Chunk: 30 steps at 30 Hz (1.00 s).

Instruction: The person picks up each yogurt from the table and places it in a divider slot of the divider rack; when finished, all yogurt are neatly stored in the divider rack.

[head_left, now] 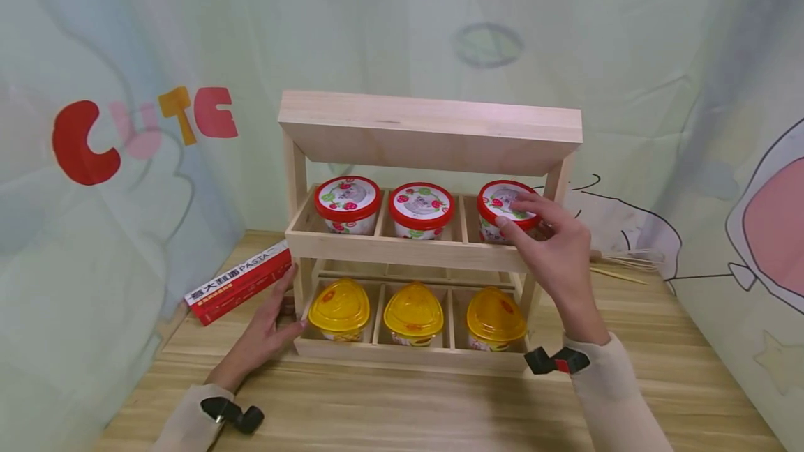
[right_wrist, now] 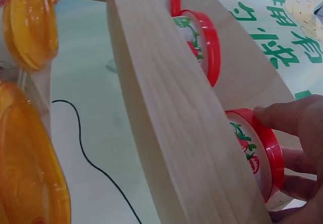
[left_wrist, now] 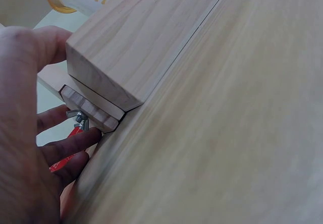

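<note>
A two-tier wooden rack (head_left: 402, 250) stands on the table, each tier split into three compartments. My right hand (head_left: 559, 250) holds the red-lidded paper cup (head_left: 493, 229) in the upper right compartment, thumb and fingers about its rim. In the right wrist view the fingertips touch that red lid (right_wrist: 272, 153). Two more red-lidded cups, left (head_left: 347, 204) and middle (head_left: 421, 210), fill the other upper compartments. My left hand (head_left: 266, 330) grips the rack's lower left end. The left wrist view shows its thumb on the wood corner (left_wrist: 101, 67) and fingers round the side, near a wing nut (left_wrist: 79, 117).
In the lower tier sit three cups with yellow lids: left (head_left: 339, 307), middle (head_left: 413, 310) and right (head_left: 496, 316). A red pasta box (head_left: 241, 281) leans at the rack's left. A whisk (head_left: 628, 258) lies behind on the right. Printed cloth (head_left: 402, 19) hangs round the table.
</note>
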{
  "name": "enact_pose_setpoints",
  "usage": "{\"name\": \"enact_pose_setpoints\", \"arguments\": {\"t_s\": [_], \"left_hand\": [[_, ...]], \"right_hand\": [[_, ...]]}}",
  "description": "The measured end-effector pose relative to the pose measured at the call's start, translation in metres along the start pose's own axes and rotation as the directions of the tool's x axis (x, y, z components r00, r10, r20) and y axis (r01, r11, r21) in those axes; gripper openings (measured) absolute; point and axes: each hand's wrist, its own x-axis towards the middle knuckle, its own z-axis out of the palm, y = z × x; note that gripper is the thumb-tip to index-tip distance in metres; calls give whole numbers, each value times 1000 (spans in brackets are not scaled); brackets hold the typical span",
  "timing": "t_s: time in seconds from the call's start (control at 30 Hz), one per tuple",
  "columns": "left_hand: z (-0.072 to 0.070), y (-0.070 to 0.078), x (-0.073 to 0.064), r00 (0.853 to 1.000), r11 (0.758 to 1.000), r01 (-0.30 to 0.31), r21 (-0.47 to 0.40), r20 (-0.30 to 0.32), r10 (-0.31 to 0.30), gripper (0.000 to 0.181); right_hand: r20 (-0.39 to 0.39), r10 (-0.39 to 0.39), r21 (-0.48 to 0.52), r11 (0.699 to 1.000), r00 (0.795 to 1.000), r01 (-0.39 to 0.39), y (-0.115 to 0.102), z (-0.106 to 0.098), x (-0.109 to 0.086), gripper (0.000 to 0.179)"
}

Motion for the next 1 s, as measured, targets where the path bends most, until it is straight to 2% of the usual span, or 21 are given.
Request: {"name": "enact_pose_setpoints", "arguments": {"t_s": [0.2,0.37,0.5,0.63,0.77,0.9,1.0], "left_hand": [[-1,0,0,1000,1000,-5,14,-4,5,107],[0,0,0,1000,1000,-3,15,-8,3,108],[0,2,-1,1000,1000,3,8,-4,-3,108],[0,2,-2,1000,1000,16,2,-5,-16,108],[-1,2,-2,1000,1000,25,-1,-14,-25,112],[-4,7,3,999,999,26,32,-39,-25,115],[-8,13,8,999,998,31,51,-42,-29,114]], "right_hand": [[10,-71,-41,997,997,71,7,3,-3,36],[54,-134,-147,979,990,141,8,1,-2,38],[93,-150,-210,963,984,167,5,-3,0,39],[138,-150,-219,959,979,178,5,-8,-2,39],[177,-200,-199,952,964,234,8,-16,-3,40],[212,-240,-167,946,947,277,13,-27,-4,44],[219,-249,-165,944,943,287,16,-36,-6,46]]}}
